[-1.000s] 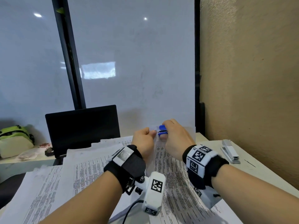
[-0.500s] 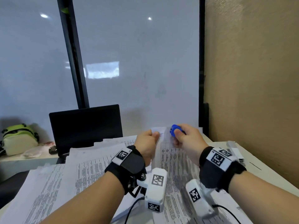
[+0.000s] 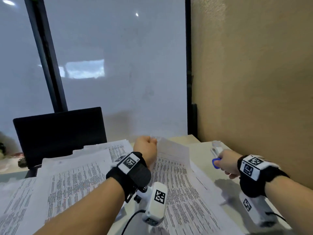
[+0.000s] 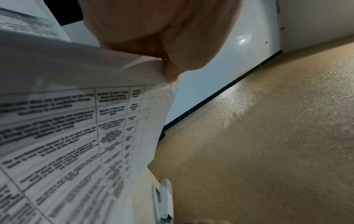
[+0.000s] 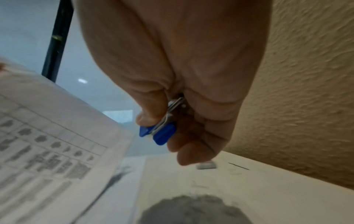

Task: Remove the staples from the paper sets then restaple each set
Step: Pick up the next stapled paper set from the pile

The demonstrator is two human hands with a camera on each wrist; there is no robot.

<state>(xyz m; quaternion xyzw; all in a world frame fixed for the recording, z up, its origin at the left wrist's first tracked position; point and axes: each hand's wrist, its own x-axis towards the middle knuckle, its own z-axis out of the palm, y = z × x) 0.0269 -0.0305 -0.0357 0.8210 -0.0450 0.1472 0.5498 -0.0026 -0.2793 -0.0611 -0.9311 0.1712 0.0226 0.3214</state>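
My left hand [image 3: 147,148] pinches the top corner of a printed paper set [image 3: 174,170] and holds that corner lifted off the desk; the left wrist view shows the thumb and fingers [image 4: 168,66] closed on the corner of the sheet [image 4: 80,121]. My right hand [image 3: 226,164] is off to the right, over the bare desk, gripping a blue staple remover [image 3: 215,163]. Its blue wings and metal jaws show in the right wrist view [image 5: 159,133]. A white stapler [image 3: 216,149] lies on the desk just beyond the right hand, also at the bottom of the left wrist view [image 4: 162,201].
More printed paper sets [image 3: 71,175] cover the desk to the left. A black laptop screen [image 3: 59,131] stands behind them. A textured tan wall [image 3: 254,82] closes the right side, and a whiteboard [image 3: 118,65] the back. A bare cream desk strip [image 3: 218,185] lies under the right hand.
My right hand has pulled away from the paper corner and swung right and toward me with the staple remover. The left hand keeps pinching the corner.
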